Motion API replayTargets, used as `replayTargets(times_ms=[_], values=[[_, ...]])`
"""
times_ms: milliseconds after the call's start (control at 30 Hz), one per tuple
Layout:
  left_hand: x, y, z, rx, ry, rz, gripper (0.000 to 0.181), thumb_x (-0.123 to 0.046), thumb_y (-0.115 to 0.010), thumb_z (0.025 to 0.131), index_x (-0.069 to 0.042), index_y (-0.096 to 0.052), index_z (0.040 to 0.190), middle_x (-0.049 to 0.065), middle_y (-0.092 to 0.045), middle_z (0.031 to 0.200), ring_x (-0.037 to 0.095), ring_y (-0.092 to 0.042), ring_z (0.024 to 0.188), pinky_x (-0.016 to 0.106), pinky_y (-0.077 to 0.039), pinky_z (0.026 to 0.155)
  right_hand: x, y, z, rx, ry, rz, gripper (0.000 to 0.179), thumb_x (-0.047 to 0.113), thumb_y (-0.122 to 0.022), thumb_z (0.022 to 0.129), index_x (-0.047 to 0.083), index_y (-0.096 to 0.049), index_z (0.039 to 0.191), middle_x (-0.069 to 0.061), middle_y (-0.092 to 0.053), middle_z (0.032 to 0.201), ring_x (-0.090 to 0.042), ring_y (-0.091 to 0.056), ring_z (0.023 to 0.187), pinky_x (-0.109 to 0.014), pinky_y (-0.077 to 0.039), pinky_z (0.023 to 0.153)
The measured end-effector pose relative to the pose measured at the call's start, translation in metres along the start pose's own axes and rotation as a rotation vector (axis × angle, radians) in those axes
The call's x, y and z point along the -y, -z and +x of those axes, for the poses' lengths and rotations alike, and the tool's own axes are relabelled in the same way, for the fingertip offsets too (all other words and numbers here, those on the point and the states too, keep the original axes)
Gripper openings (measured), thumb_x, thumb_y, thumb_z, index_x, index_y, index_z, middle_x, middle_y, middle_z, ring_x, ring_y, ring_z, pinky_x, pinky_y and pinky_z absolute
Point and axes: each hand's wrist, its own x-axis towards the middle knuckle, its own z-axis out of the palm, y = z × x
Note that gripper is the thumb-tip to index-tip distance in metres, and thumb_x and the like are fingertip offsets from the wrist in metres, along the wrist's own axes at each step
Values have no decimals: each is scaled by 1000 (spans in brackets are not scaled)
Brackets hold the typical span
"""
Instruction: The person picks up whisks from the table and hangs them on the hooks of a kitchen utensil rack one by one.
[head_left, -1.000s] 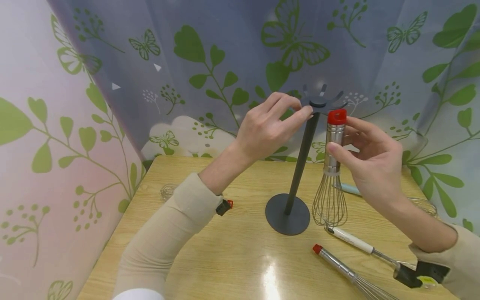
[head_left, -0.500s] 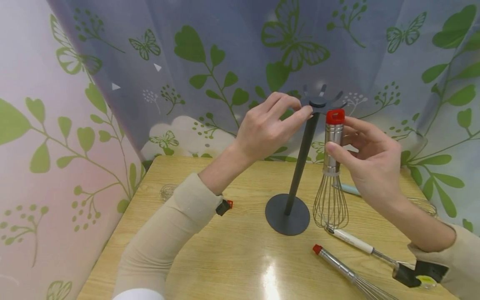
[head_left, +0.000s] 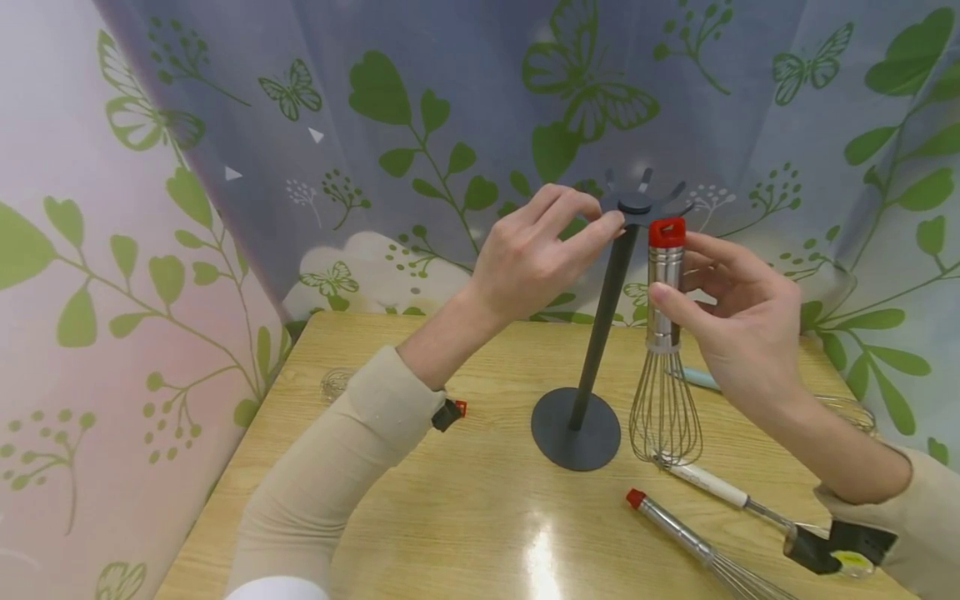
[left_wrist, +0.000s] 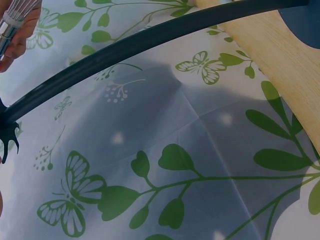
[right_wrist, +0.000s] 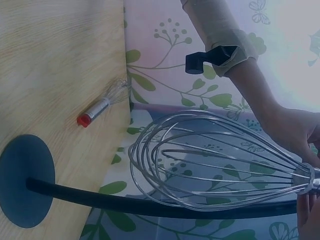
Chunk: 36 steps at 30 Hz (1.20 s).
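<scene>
My right hand (head_left: 750, 317) holds a steel whisk (head_left: 665, 271) with a red cap by its handle. The whisk hangs upright, wires down, just right of a dark metal utensil stand (head_left: 602, 329). Its red cap is beside the stand's hooked top, apparently in front of one hook; contact cannot be told. My left hand (head_left: 543, 250) pinches the left edge of that hooked top between thumb and forefinger. In the right wrist view the whisk's wires (right_wrist: 305, 179) spread in front of the pole (right_wrist: 115, 201). The left wrist view shows the stand's pole (left_wrist: 115, 55) and hooks.
A second red-capped whisk (head_left: 678, 530) lies front right on the table (head_left: 480, 517). Near it is a white-handled utensil (head_left: 705, 480), and behind, a light blue handle (head_left: 701, 378). Another small whisk (right_wrist: 97, 111) lies left, mostly behind my left forearm in the head view.
The whisk's red cap has shifted slightly left toward the stand, while its wire end has swung slightly right and down. My left hand and the stand have stayed still.
</scene>
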Motion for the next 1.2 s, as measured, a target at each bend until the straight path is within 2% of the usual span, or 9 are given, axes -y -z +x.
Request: replayTargets(times_ms=[300, 733, 1000, 1200], values=[[1, -1, 1, 0, -6, 0, 16, -11, -63, 105, -14, -79, 106, 4, -70, 94, 19, -67, 89, 23, -56, 66, 5, -1, 2, -32, -25, -68, 46, -20, -73, 85, -6, -71, 128, -4, -78, 106, -13, -71, 81, -17, -61, 68], [2, -1, 1, -3, -8, 10, 17, -9, -62, 105, -14, -78, 106, 3, -70, 94, 19, -67, 89, 23, -56, 67, 5, -3, 2, -44, -35, -71, 46, -19, -73, 85, -6, -71, 129, -5, -77, 107, -13, -70, 81, -17, -61, 68], [2, -1, 0, -4, -13, 13, 17, -7, -62, 104, -14, -78, 106, 4, -69, 94, 19, -67, 88, 23, -56, 67, 5, -4, 3, -43, -61, -120, 45, -17, -74, 85, -4, -72, 128, -3, -75, 97, -11, -70, 78, -17, -61, 68], [2, -1, 0, -3, -10, 8, 17, -7, -62, 104, -14, -78, 107, 4, -69, 94, 19, -67, 89, 23, -56, 67, 1, -5, 1, -40, -82, -148, 46, -16, -75, 86, -2, -72, 129, -1, -74, 96, -9, -70, 79, -16, -59, 66]])
